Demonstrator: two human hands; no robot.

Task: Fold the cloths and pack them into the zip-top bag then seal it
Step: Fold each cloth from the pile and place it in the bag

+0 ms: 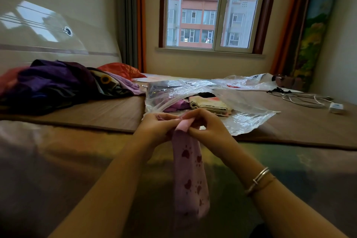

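Two hands meet at the middle of your view, both gripping the top edge of a pink cloth [190, 170] printed with dark paw marks. Your left hand [156, 127] has its fingers curled round the upper left part of that edge, and your right hand [207, 127] pinches the folded corner just beside it, so the fingertips of the two hands nearly touch. The cloth hangs straight down from your grip between your forearms, over the near part of the bed [77, 160]. A pair of thin bangles [258, 179] sits on your right wrist.

Just beyond your hands, on the brown mat [96, 110] that covers the far part of the bed, lies the clear zip-top bag [241, 120], its mouth open toward you. Inside it you can see a folded cream and pink cloth [209, 105] with a purple cloth [176, 106] to its left; something dark lies behind them, too hidden to tell.

At the far left of the mat is a heap of unfolded clothes [56, 81], mostly purple and dark. At the far right lie a second sheet of clear plastic [249, 81], a coiled white cable [303, 99] and a small white adapter [337, 108]. A window [210, 11] stands in the far wall.
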